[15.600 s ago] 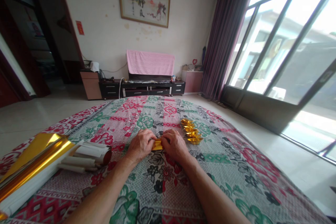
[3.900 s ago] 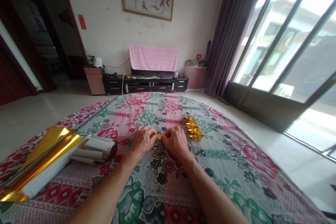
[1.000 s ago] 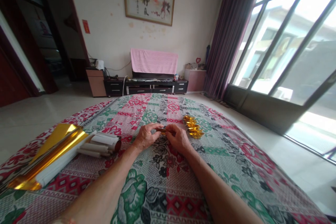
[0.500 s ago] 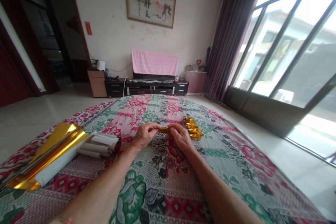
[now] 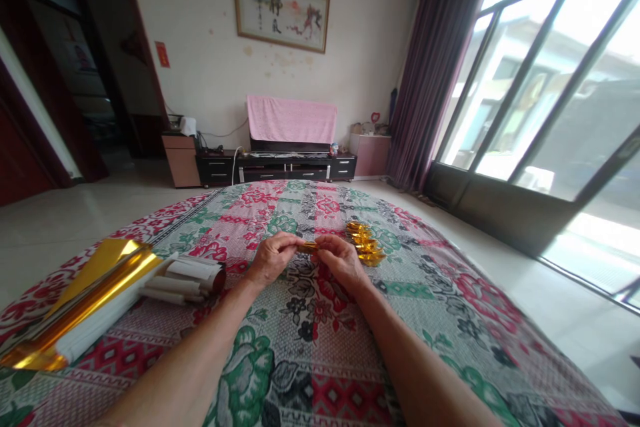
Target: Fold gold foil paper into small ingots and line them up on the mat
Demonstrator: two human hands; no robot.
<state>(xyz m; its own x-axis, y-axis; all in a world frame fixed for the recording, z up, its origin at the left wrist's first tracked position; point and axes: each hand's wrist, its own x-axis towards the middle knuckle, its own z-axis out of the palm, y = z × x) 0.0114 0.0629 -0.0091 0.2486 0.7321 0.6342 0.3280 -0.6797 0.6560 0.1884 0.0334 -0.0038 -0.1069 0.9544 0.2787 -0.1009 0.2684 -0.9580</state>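
Over the middle of the cloth-covered table, my left hand (image 5: pixel 274 256) and my right hand (image 5: pixel 341 257) pinch the two ends of a narrow strip of folded gold foil paper (image 5: pixel 307 247). Thumbs and fingertips cover both ends, so only its short middle part shows. Just beyond my right hand lies a row of folded gold foil pieces (image 5: pixel 367 245) with pointed ends. On the left side of the table rest shiny gold foil sheets (image 5: pixel 100 287), partly curled with white backs showing. Several pale rolled papers (image 5: pixel 183 280) lie against them.
A patterned red, green and grey tablecloth (image 5: pixel 250 373) covers the table. Beyond it stands a low black cabinet (image 5: pixel 280 172) with a pink cloth (image 5: pixel 293 119) draped over something. A purple curtain (image 5: pixel 425 80) and large windows are at the right.
The fingers of my right hand have shifted slightly on the gold strip, with the thumb lower and more apart from the forefinger. The whole view has turned a little.
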